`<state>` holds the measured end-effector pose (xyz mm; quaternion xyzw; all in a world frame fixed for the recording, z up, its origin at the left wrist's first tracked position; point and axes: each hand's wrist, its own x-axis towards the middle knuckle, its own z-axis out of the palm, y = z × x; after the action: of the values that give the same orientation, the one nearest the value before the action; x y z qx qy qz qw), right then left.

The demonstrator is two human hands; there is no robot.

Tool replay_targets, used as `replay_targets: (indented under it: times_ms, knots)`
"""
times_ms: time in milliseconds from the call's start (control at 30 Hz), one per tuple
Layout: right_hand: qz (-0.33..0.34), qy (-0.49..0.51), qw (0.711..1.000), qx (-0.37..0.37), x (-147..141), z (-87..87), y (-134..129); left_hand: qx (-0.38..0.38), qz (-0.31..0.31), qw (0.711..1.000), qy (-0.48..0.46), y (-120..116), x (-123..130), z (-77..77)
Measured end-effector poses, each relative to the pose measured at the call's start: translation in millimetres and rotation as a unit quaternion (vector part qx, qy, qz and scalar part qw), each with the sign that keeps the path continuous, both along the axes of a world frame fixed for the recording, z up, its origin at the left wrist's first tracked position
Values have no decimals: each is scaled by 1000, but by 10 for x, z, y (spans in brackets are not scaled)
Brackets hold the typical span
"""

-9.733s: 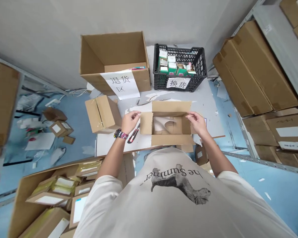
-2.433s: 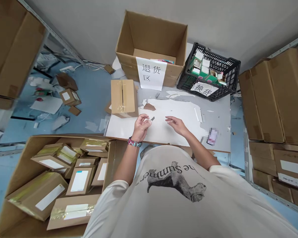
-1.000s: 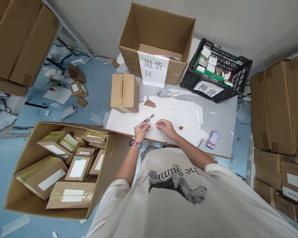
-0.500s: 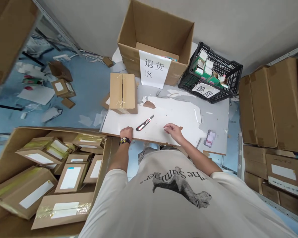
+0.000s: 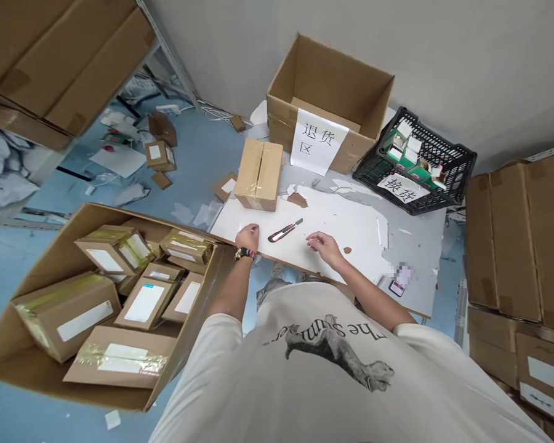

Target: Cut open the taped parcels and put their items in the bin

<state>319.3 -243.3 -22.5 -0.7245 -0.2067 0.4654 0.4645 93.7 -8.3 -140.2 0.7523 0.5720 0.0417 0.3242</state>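
My left hand [image 5: 248,237] rests as a closed fist on the table's front edge, with nothing seen in it. Just to its right lies a utility knife [image 5: 285,231] with a red and black handle, its blade pointing away to the upper right. My right hand [image 5: 327,248] is over the white tabletop [image 5: 346,218], right of the knife; its fingers are loosely bent and apart, holding nothing. Beyond my left hand stands a taped cardboard box [image 5: 260,172], a seam running along its top. Neither hand touches the knife or the box.
At the back are a large open carton [image 5: 281,126] with a paper sign and a black crate [image 5: 459,161] holding small green-and-white boxes. A phone [image 5: 398,285] lies at right. Left of me, a big carton [image 5: 191,307] holds several parcels. Stacked cartons [image 5: 508,240] stand right.
My view has turned to the left, so things appear shifted right and more floor shows. The left fist has turned slightly at the table edge. Knife and box stay in place.
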Motion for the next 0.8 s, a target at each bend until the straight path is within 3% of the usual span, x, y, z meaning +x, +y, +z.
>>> replay_targets:
  times_ms: [100,233,300,433,600,700,800]
  knots:
    - [13,-6,1000,10,-12,17,150,45,105,977,-179,341,137,184]
    - [-1,-14,999,36,-75,21,413,106,101,950,-274,918,289,457]
    - [-9,-15,999,45,-119,9,538,131,40,960,-243,1170,330,550]
    - [-8,-23,999,49,-172,-31,761,163,-138,974,-81,1544,321,660]
    - [-8,-23,998,51,-165,-82,1065,171,-337,925,44,1843,225,789]
    - [-8,-19,998,52,-161,-134,1274,165,-399,901,47,1926,181,844]
    - [3,-27,999,41,-140,-205,1486,165,-413,895,24,1919,118,835]
